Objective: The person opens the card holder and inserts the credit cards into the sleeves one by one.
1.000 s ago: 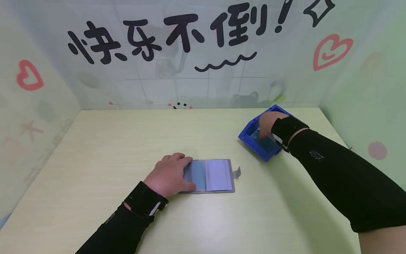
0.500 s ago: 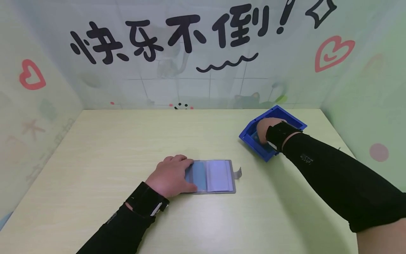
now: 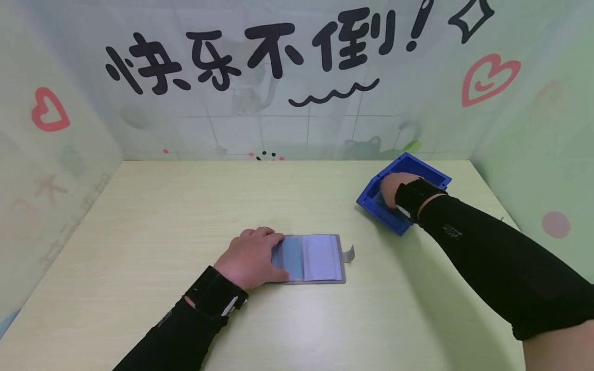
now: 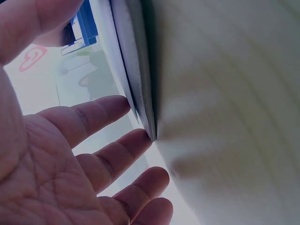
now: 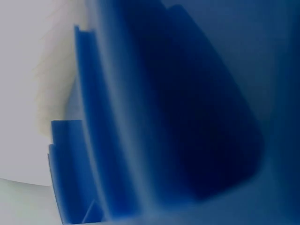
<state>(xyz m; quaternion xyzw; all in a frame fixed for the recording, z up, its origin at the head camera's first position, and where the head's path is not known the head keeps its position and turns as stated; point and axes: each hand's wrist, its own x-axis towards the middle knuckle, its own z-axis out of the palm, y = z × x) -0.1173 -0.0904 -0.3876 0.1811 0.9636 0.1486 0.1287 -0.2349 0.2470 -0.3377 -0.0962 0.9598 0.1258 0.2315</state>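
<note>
A small card holder [image 3: 322,257] lies spread out on the table in the head view, with a pale blue left side, a lilac right side and a grey strap [image 3: 348,254]. My left hand [image 3: 250,257] rests at its left end, thumb and fingers spread. In the left wrist view the fingertips [image 4: 117,107] touch the holder's edge, the fingers fairly straight. At the back right, my right hand [image 3: 394,186] reaches down into a blue plastic bin [image 3: 373,211]. Its fingers are hidden there; the right wrist view gives only the bin's blurred blue wall [image 5: 108,140].
A pale wooden table [image 3: 185,206] carries all this. Behind it stands a printed backdrop [image 3: 260,123] with large black characters, and patterned panels close off the left and right sides.
My right hand has sunk deeper into the bin, and the bin has shifted slightly to the right. The left hand and the card holder stay in place.
</note>
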